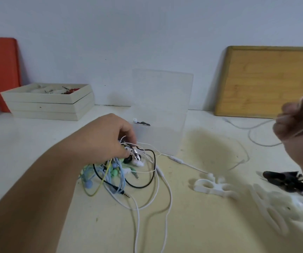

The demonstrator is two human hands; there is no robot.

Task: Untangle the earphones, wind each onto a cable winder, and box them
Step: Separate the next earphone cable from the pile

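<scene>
While the left hand (pixel 108 136) is bearing down on the tangle of earphones (pixel 121 172) at the middle of the table (pixel 201 225), its curled fingers gripping the knotted cords as if to anchor them, the right hand (pixel 298 121) is hovering raised and blurred at the side, pinching a white cable (pixel 267 122), apparently to draw one set free. White winders (pixel 212 187) are lying right of the tangle, handy for winding, and a clear box (pixel 161 99) is standing just behind it.
</scene>
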